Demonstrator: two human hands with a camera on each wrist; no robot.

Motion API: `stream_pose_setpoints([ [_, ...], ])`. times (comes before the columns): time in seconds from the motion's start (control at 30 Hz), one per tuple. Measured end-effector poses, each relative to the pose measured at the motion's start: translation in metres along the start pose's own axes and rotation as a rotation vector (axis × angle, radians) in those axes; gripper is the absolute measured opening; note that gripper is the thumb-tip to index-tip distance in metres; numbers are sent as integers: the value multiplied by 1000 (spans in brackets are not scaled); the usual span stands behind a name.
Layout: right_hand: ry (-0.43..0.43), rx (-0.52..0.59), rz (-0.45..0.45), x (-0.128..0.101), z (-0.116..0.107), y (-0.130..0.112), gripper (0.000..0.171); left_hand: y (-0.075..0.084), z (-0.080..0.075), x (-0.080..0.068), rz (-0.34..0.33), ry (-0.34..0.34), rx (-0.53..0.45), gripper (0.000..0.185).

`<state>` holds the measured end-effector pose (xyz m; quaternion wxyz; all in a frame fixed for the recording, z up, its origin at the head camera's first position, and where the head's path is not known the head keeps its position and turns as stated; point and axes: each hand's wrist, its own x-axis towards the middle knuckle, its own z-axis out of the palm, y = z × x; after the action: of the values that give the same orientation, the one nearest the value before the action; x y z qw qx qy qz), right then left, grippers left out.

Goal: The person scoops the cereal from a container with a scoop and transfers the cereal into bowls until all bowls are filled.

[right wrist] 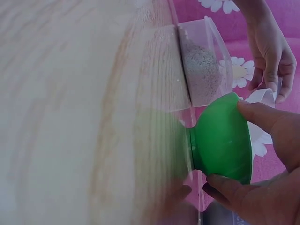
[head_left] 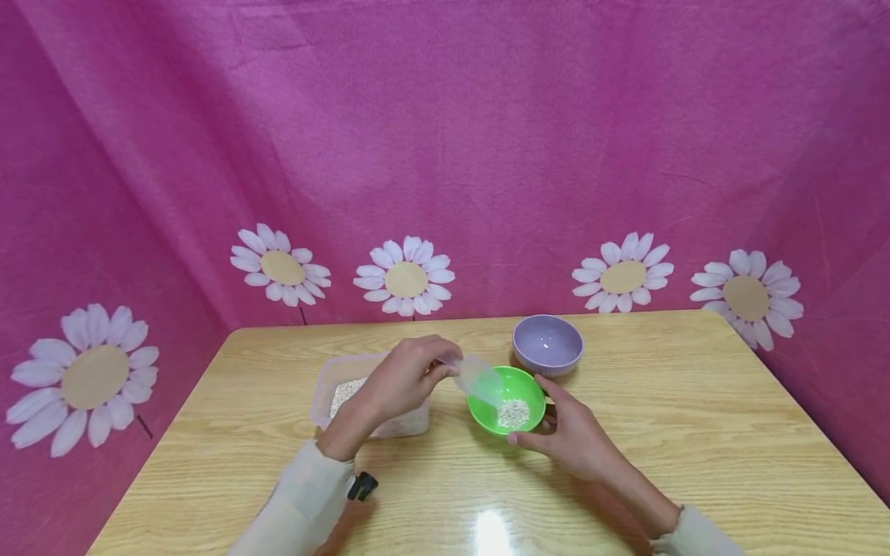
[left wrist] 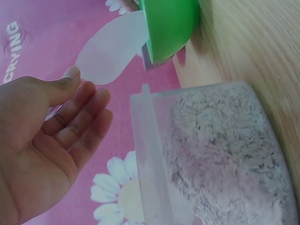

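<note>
On my head view the wooden table (head_left: 695,432) fills the lower half of the frame, with pink daisy-print cloth (head_left: 445,139) behind it. Left of centre sits a clear plastic tub (head_left: 327,386) of pale oat-like flakes. Just right of it, at the middle of the frame, stands the green bowl (head_left: 528,386) with a small heap of the same flakes inside. A lilac bowl (head_left: 548,344) sits just behind it, toward upper right.

My left hand (head_left: 399,378) reaches in from lower left, wrist bent over the tub, thumb and fingertips pinching the handle of a translucent spoon (head_left: 478,376) whose blade tilts down over the green bowl's rim. My right hand (head_left: 570,432) comes from lower right, thumb and fingers curled around the green bowl's near side, grasping it on the table.
</note>
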<state>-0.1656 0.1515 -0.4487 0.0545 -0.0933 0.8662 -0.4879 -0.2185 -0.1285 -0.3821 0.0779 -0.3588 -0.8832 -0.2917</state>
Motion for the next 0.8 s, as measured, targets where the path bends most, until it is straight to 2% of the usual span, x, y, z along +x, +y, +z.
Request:
stream_pose_setpoints([
  [0.23, 4, -59, -7, -1, -3, -3, 110, -11, -13, -17, -64, 90, -131, 16],
  [0.5, 130, -177, -161, -7, -13, -22, 98, -29, -34, -47, -210, 254, -155, 21],
  [0.63, 170, -220, -197, -6, -10, -34, 96, -40, -45, -64, -289, 291, -190, 24],
  [0.8, 131, -173, -202, 1, 5, -47, 96, -52, -55, -86, -364, 310, -175, 24],
])
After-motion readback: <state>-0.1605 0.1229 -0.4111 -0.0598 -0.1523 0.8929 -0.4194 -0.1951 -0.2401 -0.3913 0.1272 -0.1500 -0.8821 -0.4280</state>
